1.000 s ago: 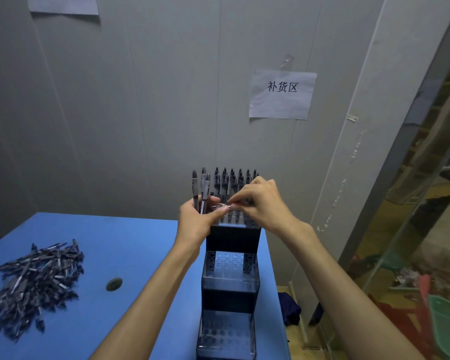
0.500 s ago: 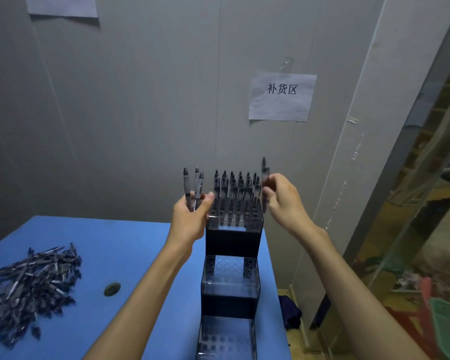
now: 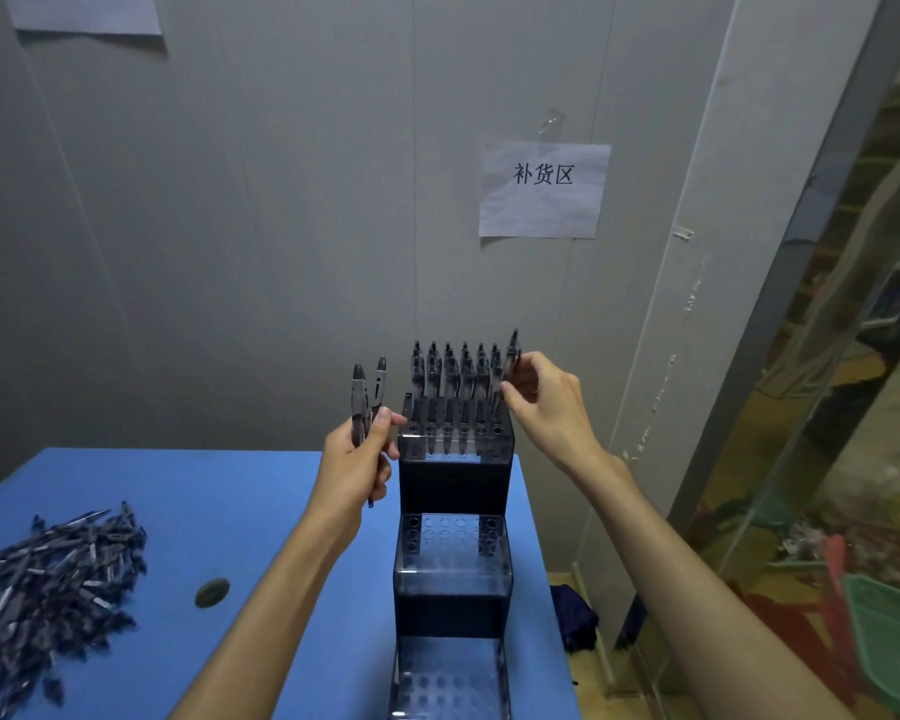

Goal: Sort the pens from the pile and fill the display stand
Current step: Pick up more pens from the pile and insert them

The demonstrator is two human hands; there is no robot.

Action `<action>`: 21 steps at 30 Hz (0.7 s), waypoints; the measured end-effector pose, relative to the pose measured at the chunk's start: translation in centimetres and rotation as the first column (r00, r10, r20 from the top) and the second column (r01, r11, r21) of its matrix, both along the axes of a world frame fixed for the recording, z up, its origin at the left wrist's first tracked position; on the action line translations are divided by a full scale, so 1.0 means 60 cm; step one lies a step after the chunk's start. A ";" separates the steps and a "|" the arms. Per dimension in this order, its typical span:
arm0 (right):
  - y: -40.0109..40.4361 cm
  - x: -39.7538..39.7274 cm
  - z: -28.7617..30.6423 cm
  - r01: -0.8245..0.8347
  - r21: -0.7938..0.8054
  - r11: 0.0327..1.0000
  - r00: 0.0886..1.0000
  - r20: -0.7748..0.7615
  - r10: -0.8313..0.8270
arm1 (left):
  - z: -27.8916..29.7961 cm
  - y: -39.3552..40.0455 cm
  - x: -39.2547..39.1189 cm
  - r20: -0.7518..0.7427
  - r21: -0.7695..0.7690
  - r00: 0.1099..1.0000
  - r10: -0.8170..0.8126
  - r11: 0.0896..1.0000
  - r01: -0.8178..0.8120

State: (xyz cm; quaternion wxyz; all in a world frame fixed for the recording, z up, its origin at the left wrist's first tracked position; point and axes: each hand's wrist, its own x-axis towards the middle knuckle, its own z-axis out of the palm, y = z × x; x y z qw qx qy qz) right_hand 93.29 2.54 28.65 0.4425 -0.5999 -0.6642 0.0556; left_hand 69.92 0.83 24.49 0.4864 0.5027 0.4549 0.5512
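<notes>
Fingers (image 3: pixel 515 394) of the right hand (image 3: pixel 549 407) pinch one dark pen (image 3: pixel 510 368) upright at the right end of the display stand's top tier, its lower end down among the holes there. Left of the display stand (image 3: pixel 453 511), the left hand (image 3: pixel 357 467) has its fingers curled round two pens (image 3: pixel 367 397) held upright, thumb pressed across them, close beside the top tier's left corner. That top tier carries rows of dark pens (image 3: pixel 450 371) standing in its holes; the middle tier shows only a few dark shapes in its holes, hard to make out, and the clear lowest tier's holes are too dim to judge. Well to the left of the stand, the pile of pens (image 3: pixel 48 584) lies on the blue table (image 3: pixel 230 491), with a small round dark disc (image 3: pixel 212 592) between pile and stand. Above and right of the stand a paper sign (image 3: pixel 544 189) on the grey wall reads "补货区"; another sheet (image 3: pixel 87 13) hangs at the upper left, no writing showing.
</notes>
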 end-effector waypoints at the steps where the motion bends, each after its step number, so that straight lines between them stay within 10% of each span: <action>1: 0.001 -0.001 -0.001 -0.005 -0.011 1.000 1.000 0.004 0.005 | 0.000 0.000 -0.002 -0.009 0.006 1.000 0.001 1.000 -0.001; 13: -0.005 -0.003 -0.024 0.021 -0.058 0.998 1.000 -0.016 -0.022 | -0.012 0.006 -0.011 0.021 -0.032 1.000 0.016 0.999 -0.015; 21: -0.017 -0.031 0.027 0.044 0.262 0.964 0.998 -0.058 -0.030 | -0.003 0.004 -0.015 0.064 -0.021 0.996 0.060 0.998 -0.059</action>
